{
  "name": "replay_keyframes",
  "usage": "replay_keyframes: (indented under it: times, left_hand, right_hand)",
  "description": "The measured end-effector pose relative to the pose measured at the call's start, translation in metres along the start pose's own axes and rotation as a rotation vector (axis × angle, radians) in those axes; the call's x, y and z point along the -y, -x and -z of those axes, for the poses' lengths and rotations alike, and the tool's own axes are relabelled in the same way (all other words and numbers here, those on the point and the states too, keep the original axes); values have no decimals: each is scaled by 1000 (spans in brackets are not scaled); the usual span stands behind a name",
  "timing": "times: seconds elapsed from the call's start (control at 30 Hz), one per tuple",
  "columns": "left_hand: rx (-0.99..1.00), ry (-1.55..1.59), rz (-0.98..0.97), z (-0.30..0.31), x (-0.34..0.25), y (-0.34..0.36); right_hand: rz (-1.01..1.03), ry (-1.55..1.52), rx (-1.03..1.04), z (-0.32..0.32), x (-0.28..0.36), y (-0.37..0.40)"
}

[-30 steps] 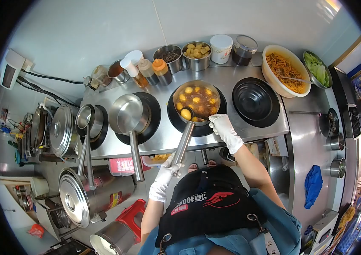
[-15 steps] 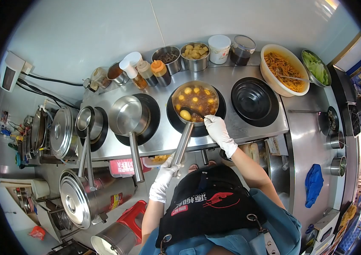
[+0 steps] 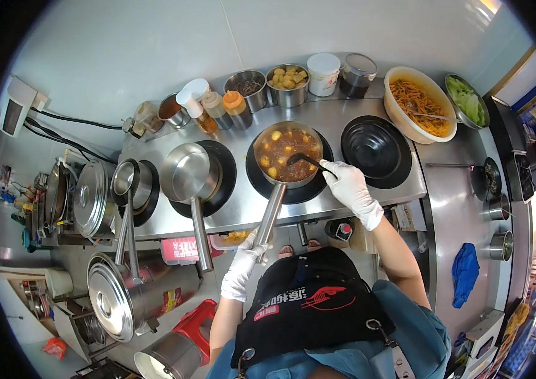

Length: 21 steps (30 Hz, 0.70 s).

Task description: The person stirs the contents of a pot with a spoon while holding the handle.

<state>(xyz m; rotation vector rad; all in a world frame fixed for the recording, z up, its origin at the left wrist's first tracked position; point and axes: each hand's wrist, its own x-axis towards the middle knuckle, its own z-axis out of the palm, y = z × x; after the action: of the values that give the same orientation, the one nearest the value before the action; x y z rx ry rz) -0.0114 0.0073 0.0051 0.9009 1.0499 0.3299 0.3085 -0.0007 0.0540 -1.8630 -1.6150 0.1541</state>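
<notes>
A steel saucepan [image 3: 278,181] stands on the middle-right burner, holding brown liquid with several yellow pieces in it. My left hand [image 3: 248,258], in a white glove, is wrapped round the pan's long handle [image 3: 271,213]. With my right hand [image 3: 349,187], also gloved, I grip a black spoon [image 3: 309,160] just right of the pan. The spoon's head is in the liquid near the pan's middle, partly hidden by it.
An empty steel pan [image 3: 186,172] and smaller pans [image 3: 132,182] stand left. A black bowl [image 3: 375,150] is on the right. Sauce bottles [image 3: 237,108], tubs and a noodle bowl [image 3: 419,104] line the back. A lidded pot [image 3: 100,302] stands low left.
My right hand has moved right, away from the pan's rim, with the spoon. The spoon's head has shifted right, and the yellow pieces have moved in the liquid. My left hand stays on the handle.
</notes>
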Motion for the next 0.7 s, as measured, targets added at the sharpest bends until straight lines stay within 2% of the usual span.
replay_keyframes:
  times: [0.13, 0.37, 0.53, 0.7]
  left_hand:
    - [-10, 6, 13, -3, -4, 3]
    - [-19, -1, 3, -1, 0, 1]
    - [-3, 26, -6, 0, 1, 0]
    - [-1, 27, -5, 0, 2, 0]
  right_hand:
    - [-71, 102, 150, 19, 1, -1]
    - [-115, 153, 233, 6, -7, -3]
    - [-177, 35, 303, -9, -10, -7]
    - [-234, -87, 284, -36, -5, -1]
